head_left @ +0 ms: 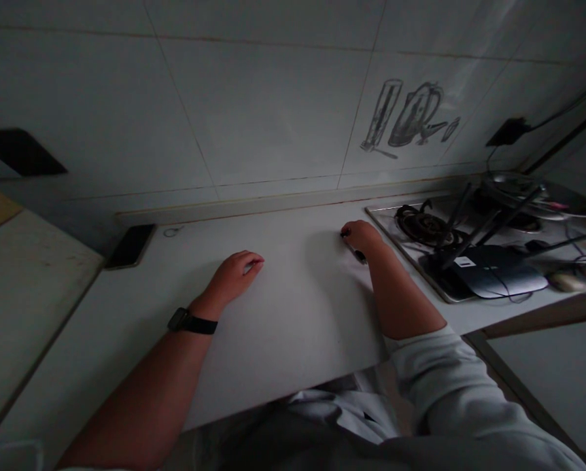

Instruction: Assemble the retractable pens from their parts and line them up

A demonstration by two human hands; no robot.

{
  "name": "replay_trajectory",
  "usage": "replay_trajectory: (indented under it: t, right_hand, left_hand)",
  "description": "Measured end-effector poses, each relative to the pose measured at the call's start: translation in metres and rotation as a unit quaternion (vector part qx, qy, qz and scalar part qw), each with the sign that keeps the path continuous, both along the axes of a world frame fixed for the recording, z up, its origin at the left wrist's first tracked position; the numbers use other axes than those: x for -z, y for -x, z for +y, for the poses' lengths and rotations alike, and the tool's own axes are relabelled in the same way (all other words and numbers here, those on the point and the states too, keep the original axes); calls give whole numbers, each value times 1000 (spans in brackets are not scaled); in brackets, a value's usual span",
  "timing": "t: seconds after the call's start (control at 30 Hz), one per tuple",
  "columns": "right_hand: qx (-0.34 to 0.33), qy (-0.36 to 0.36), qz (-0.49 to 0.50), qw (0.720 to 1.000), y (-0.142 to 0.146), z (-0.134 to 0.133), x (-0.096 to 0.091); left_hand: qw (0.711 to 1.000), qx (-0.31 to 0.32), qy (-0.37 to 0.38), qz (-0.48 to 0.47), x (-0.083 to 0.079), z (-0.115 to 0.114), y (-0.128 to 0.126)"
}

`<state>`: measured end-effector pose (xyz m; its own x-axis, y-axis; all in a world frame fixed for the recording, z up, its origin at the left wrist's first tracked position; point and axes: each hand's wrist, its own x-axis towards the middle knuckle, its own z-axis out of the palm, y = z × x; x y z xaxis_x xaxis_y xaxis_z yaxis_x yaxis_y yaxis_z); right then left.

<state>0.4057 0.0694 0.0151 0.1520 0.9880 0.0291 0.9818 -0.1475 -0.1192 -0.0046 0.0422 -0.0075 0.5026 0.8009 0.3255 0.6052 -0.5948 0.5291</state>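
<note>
My left hand (234, 275) rests on the white countertop (283, 307), fingers curled loosely down with nothing visible in them. A black watch (191, 322) sits on that wrist. My right hand (360, 237) lies further right on the counter, fingers closed round a small dark pen-like object (358, 254) whose end sticks out below the hand. The room is dim.
A dark phone (130, 246) lies at the counter's back left, with a small ring (170, 231) beside it. To the right is a gas hob (423, 226) bearing a router with antennas (494, 271) and cables. The tiled wall (273, 111) behind shows a kitchenware decal (411, 118).
</note>
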Motion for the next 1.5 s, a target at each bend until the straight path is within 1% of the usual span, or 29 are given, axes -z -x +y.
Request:
replay_trajectory:
  t: [0.1,0.17,0.23,0.33,0.4,0.5,0.57,0.63,0.67,0.73,0.87,1.0,1.13,1.37,1.5]
  right_hand:
    - [-1,-42,33,999,7,-3,-9]
    - [-29,-94,64,993,17,-6,-18]
    - [-72,-152,94,981,35,-12,-26]
    - [-142,-211,136,957,73,-28,-34]
    - [-223,-210,164,938,103,-42,-32]
    - [-317,-191,151,917,141,-60,-21]
    - [-376,-164,132,902,156,-66,-10]
    - [-426,-130,112,888,164,-66,0]
    - [-440,-118,104,884,165,-64,4]
    - [-444,-112,97,884,164,-60,9]
    - [-410,-128,88,899,158,-53,13]
    - [-412,-102,76,902,157,-52,16]
    - [-411,-79,77,905,158,-53,16]
    - [-394,-69,74,913,160,-55,15]
    - [-395,-66,74,913,161,-56,13]
  left_hand:
    - [1000,-2,-4,-5,2,1,0]
    - [1000,-3,-6,-9,2,0,0]
    - [1000,-3,-7,-13,1,-1,-1]
    - [1000,-3,-7,-11,-1,-2,-2]
    - [1000,-4,-10,-8,-2,-3,-3]
    - [1000,-4,-19,-7,-1,-2,-5]
    - [1000,0,-24,1,0,-1,-5]
    - [999,-4,-34,7,1,-1,-5]
    - [999,-5,-40,10,1,-1,-5]
    - [999,-4,-48,19,1,-2,-5]
    - [998,6,-49,34,0,-4,-5]
    - [998,10,-42,47,1,-4,-4]
    - [998,14,-31,49,4,-4,-4]
    - [997,16,-27,69,3,-5,-4]
    - [996,15,-29,77,1,-6,-5]
